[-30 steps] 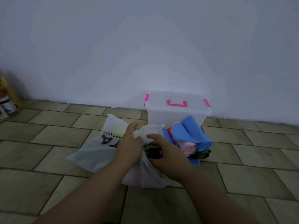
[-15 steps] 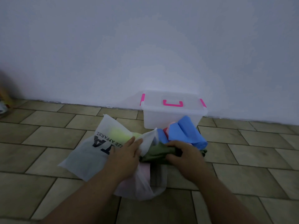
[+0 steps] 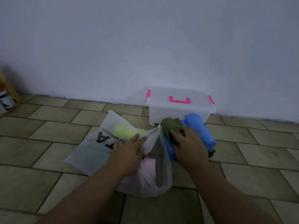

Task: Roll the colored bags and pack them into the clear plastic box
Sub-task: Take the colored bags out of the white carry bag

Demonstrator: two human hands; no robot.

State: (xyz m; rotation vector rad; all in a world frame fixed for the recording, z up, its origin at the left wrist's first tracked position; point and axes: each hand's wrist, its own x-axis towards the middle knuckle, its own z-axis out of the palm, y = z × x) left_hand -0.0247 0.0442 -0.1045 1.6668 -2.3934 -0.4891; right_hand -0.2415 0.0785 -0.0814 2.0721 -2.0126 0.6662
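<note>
My left hand (image 3: 129,152) lies flat on the white see-through bag (image 3: 87,156), fingers stretched out straight and pressing on the fabric near its mouth; I can't see the thumb. My right hand (image 3: 189,146) is curled round the olive green bag (image 3: 169,126), gripping a bunch of it, and the rest of that cloth sticks up just past my fingertips.

The white bag spreads out on the floor (image 3: 48,126) under my left hand and away to its left, black lettering on its side. Through the material a yellow-green roll (image 3: 124,130) shows just beyond my left fingertips, and something pale pink (image 3: 147,167) sits inside it below my left palm. The open mouth of the bag sags between my two wrists, and one corner of its rim stands up between my hands, touching the olive cloth.

The blue bag (image 3: 199,128) is under and beyond my right hand, partly rolled, its fat end to the right of the olive one. A scrap of dark green peeks out below it, to the right of my right wrist.

The clear plastic box (image 3: 178,113) stands on the floor beyond my right hand, against the wall (image 3: 145,46), lid on, pink handle (image 3: 179,101) on top and pink clips at the ends. The blue and olive bags are in front of it, outside.

Far to the left of my left hand, by the wall, there are some blurred containers (image 3: 6,97).
</note>
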